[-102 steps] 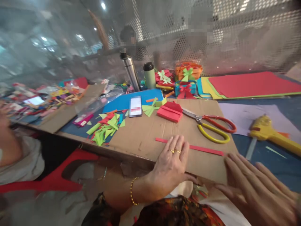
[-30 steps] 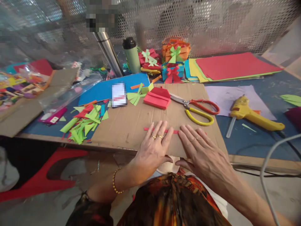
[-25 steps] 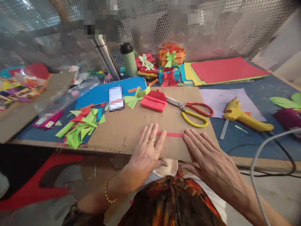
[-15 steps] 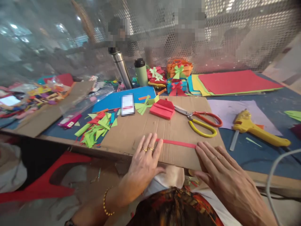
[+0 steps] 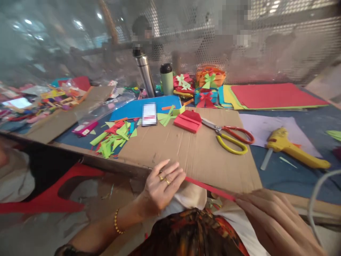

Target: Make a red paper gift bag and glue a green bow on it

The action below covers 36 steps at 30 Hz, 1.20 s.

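Observation:
A narrow red paper strip stretches between my two hands at the near edge of the cardboard sheet. My left hand, wearing gold rings, is closed on the strip's left end. The right end is pinched in my right hand, whose thumb is mostly hidden. Farther back on the cardboard lies a folded red paper piece. Beside it rest scissors with one red and one yellow handle, blades partly apart.
A yellow glue gun lies at right on lilac paper. Coloured sheets are stacked behind. Green and red scraps lie at left, near a phone. A steel flask and green bottle stand at the back.
The red strip has come off the cardboard and towards me, now slanting down to the right. Both hands went from lying flat to gripping its ends. The view has shifted slightly.

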{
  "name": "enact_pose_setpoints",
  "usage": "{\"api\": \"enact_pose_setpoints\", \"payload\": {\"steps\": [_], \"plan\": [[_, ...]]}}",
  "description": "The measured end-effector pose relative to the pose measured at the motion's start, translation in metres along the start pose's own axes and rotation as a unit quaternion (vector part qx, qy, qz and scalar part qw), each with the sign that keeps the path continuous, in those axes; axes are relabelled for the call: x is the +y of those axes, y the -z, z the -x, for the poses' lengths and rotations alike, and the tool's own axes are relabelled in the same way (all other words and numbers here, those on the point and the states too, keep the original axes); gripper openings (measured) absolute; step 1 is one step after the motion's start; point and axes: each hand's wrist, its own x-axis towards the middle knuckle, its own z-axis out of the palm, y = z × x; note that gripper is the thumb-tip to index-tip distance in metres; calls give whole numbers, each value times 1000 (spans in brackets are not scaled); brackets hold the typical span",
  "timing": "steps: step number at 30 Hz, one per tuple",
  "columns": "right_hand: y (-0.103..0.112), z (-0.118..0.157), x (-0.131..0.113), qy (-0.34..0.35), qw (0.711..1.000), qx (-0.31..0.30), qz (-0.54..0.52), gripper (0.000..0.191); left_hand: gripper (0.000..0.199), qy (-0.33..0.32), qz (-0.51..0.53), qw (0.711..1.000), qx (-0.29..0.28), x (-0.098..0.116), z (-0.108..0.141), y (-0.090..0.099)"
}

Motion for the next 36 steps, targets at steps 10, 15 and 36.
{"api": "enact_pose_setpoints", "payload": {"steps": [10,15,36], "plan": [[10,-121,44,-320,891,122,-299,18,14,301,404,824,-258,-53,-85,33],[-14,-167,84,-280,880,13,-382,26,23,369,542,691,-303,-82,-141,-3],[-47,-164,130,-346,846,24,-405,54,20,474,625,581,-219,-76,-140,-75]]}}
